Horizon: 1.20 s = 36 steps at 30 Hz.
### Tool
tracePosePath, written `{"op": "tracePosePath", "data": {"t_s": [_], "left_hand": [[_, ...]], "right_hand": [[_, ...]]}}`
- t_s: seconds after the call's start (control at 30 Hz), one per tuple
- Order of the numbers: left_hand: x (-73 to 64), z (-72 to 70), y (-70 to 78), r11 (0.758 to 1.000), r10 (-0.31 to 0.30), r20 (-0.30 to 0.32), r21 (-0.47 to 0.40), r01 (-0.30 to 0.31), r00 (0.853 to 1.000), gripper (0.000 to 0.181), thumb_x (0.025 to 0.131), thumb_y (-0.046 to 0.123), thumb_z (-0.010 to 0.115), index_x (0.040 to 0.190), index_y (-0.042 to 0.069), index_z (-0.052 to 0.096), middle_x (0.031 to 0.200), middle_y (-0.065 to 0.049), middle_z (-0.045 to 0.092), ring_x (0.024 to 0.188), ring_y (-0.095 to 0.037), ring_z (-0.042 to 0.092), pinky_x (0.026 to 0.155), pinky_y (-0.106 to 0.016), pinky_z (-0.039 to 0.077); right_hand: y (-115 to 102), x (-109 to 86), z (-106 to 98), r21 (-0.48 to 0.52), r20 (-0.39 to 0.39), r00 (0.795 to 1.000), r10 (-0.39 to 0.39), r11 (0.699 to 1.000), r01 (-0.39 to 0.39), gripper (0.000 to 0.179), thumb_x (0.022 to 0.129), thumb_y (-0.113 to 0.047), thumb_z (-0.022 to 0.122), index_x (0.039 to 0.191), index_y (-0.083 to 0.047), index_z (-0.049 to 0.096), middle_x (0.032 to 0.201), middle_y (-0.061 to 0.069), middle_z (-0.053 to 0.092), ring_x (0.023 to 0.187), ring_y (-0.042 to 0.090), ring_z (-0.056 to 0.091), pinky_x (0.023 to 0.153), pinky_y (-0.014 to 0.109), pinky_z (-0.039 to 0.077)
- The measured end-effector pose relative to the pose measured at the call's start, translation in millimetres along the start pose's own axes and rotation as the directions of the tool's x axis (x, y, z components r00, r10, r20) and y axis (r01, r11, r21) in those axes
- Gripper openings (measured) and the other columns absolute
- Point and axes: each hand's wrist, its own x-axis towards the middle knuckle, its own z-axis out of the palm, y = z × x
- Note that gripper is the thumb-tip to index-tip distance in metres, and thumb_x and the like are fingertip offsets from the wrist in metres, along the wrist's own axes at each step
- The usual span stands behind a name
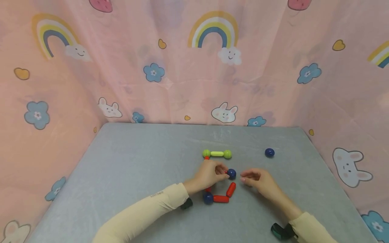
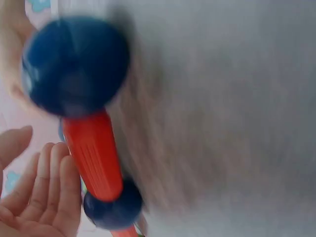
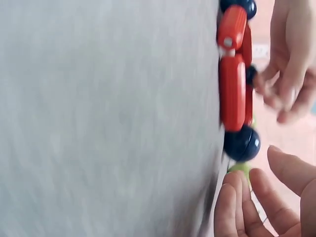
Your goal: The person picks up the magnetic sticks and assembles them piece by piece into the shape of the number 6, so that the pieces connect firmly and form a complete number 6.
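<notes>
Red rods and dark blue balls form a figure on the table. My left hand (image 1: 209, 173) hovers over its left side, fingers loosely bent and thumb apart, near a blue ball (image 1: 231, 173). In the left wrist view nothing lies between its thumb and fingers. My right hand (image 1: 259, 182) is just right of that ball with relaxed fingers, holding nothing. Below the ball, a red rod (image 1: 231, 189) slants toward another red rod (image 1: 221, 199), which meets a lower-left blue ball (image 1: 208, 198). A blue ball (image 2: 112, 203) and a red rod (image 2: 94, 155) show closer in the left wrist view.
A green rod (image 1: 217, 154) with two green balls tops the figure. A separate blue ball (image 1: 269, 153) lies at the far right. Dark green pieces sit by the left sleeve (image 1: 177, 197) and the right sleeve (image 1: 310, 227). A patterned pink curtain (image 1: 182, 94) borders the grey table (image 1: 136, 152).
</notes>
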Motion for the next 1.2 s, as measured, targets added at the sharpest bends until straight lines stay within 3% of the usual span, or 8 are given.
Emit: {"op": "tracePosePath", "data": {"t_s": [0.07,0.17,0.3,0.4,0.57,0.77,1.2], "left_hand": [[4.2,-4.2,-2.7,0.999,0.032,-0.006,-0.002,-0.032,0.999,0.023,0.085,0.020,0.079,0.103,0.007,0.074,0.088,-0.001,0.075,0.072,0.000,0.063,0.065,-0.011,0.051],[10.0,-8.2,-5.4,0.998,0.064,0.025,-0.007,-0.064,0.998,0.028,0.085,0.020,0.079,0.109,0.006,0.073,0.099,-0.004,0.076,0.085,-0.005,0.067,0.074,-0.012,0.053],[16.2,-9.0,-9.7,0.997,0.068,0.075,0.019,-0.070,0.995,0.032,0.086,0.021,0.078,0.114,0.008,0.072,0.111,-0.005,0.074,0.098,-0.011,0.070,0.080,-0.012,0.054],[20.1,-7.7,-12.5,0.998,0.058,0.112,0.023,-0.061,0.992,0.033,0.086,0.021,0.078,0.117,0.009,0.071,0.114,-0.004,0.073,0.102,-0.011,0.070,0.082,-0.012,0.054],[26.6,-3.3,-16.0,0.998,0.048,0.165,0.021,-0.052,0.985,0.035,0.087,0.021,0.077,0.119,0.010,0.070,0.116,-0.001,0.073,0.103,-0.008,0.069,0.084,-0.012,0.053],[32.9,1.4,-19.8,0.999,0.031,0.181,0.034,-0.038,0.983,0.033,0.086,0.016,0.078,0.118,0.012,0.072,0.115,0.000,0.075,0.098,-0.006,0.071,0.080,-0.010,0.053],[32.0,-0.4,-16.2,1.000,0.021,0.201,0.019,-0.025,0.979,0.031,0.087,0.008,0.075,0.118,0.008,0.072,0.116,-0.005,0.074,0.097,-0.011,0.072,0.077,-0.009,0.052]], "right_hand": [[-1.7,-3.3,3.1,-0.008,0.009,1.000,0.001,1.000,0.000,0.028,0.089,-0.024,0.074,0.110,-0.005,0.072,0.099,0.009,0.075,0.075,0.005,0.064,0.062,0.023,0.050],[-2.4,-6.8,7.9,-0.010,0.029,0.998,-0.059,0.998,0.059,0.025,0.087,-0.019,0.076,0.108,-0.005,0.073,0.097,0.010,0.075,0.075,0.004,0.066,0.064,0.022,0.053],[-2.1,-8.2,12.2,-0.029,0.046,0.987,-0.153,0.988,0.154,0.023,0.084,-0.013,0.078,0.106,-0.008,0.074,0.097,0.011,0.073,0.076,0.001,0.064,0.068,0.021,0.054],[-2.3,-7.9,14.1,-0.063,0.058,0.983,-0.173,0.982,0.176,0.023,0.082,-0.014,0.079,0.105,-0.012,0.076,0.097,0.007,0.072,0.077,0.000,0.060,0.068,0.021,0.053],[-5.3,-6.8,17.1,-0.139,0.100,0.975,-0.196,0.968,0.209,0.022,0.082,-0.017,0.080,0.104,-0.015,0.077,0.092,0.003,0.065,0.075,0.001,0.055,0.065,0.021,0.049],[-9.6,-6.5,20.3,-0.191,0.148,0.963,-0.224,0.949,0.251,0.022,0.081,-0.015,0.081,0.102,-0.017,0.078,0.093,0.001,0.061,0.074,0.003,0.052,0.063,0.021,0.047],[-9.6,-5.5,20.7,-0.214,0.135,0.960,-0.247,0.938,0.272,0.020,0.074,-0.015,0.086,0.089,-0.018,0.073,0.093,-0.002,0.065,0.080,0.007,0.059,0.068,0.020,0.051]]}}
